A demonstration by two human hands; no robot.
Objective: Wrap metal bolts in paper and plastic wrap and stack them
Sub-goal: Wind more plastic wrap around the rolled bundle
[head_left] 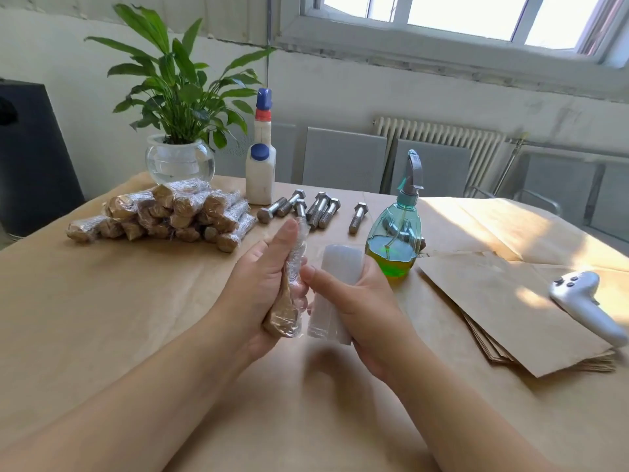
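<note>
Your left hand held the brown paper-wrapped bolt, already covered with clear film, near the middle of the view, with the fingers curled behind it and the thumb lying along its left side. Your right hand gripped the white roll of plastic wrap just beside it, at three o'clock from the bolt, with the thumb pressing toward the film between them.

I judged that you were at the step of finishing the plastic layer. To do it well, you needed to keep the film tight between roll and bolt, turn the bolt and not the roll, and tear the film close to the package so that no loose tail remained. You also needed to press the torn edge flat, otherwise it could open in the pile.

The pile of wrapped bolts in paper and film lay at ten o'clock, well apart. The bare grey metal bolts waited at twelve o'clock, and the stack of brown paper sheets at three o'clock.
</note>
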